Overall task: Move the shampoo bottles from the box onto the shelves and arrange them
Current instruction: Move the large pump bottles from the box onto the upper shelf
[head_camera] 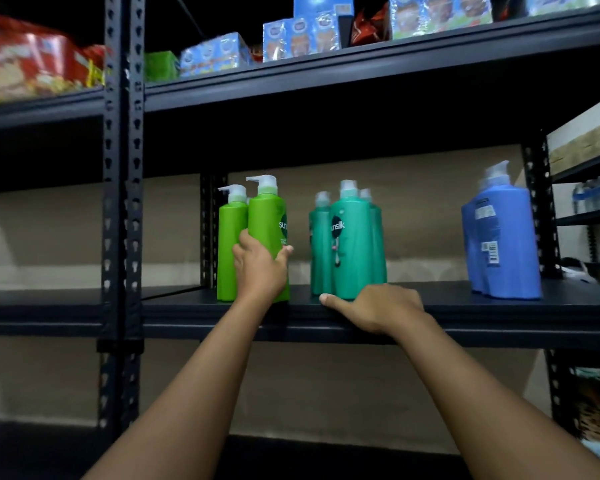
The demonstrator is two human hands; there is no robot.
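Dark metal shelving fills the view, with a beige wall showing behind the open bays and perforated uprights (pixel 122 202) dividing them. Nearest the camera, two bare forearms reach up to the middle shelf (pixel 465 306). The right hand (pixel 374 308) lies palm down on the front edge of that shelf, fingers loosely curled and the thumb stretched out to the left; it holds nothing and sits just in front of the teal bottles. The left hand (pixel 260 268) is wrapped around the lower half of the front light green shampoo bottle (pixel 267 220), thumb on its right side and fingers round the left, with the bottle upright and its base at the shelf surface. A second light green bottle (pixel 231 244) stands touching it on the left and slightly behind. To the right, a tight cluster of teal shampoo bottles (pixel 352 237) stands upright, one in front and at least two behind. Well apart, at the right end of the shelf, blue shampoo bottles (pixel 506 237) stand together with their back labels facing out. All have white pump tops. Above, the upper shelf carries blue cartons (pixel 302 36), a green box (pixel 160 65) and red packets (pixel 28 60). Far right, another rack holds water bottles (pixel 596 194).
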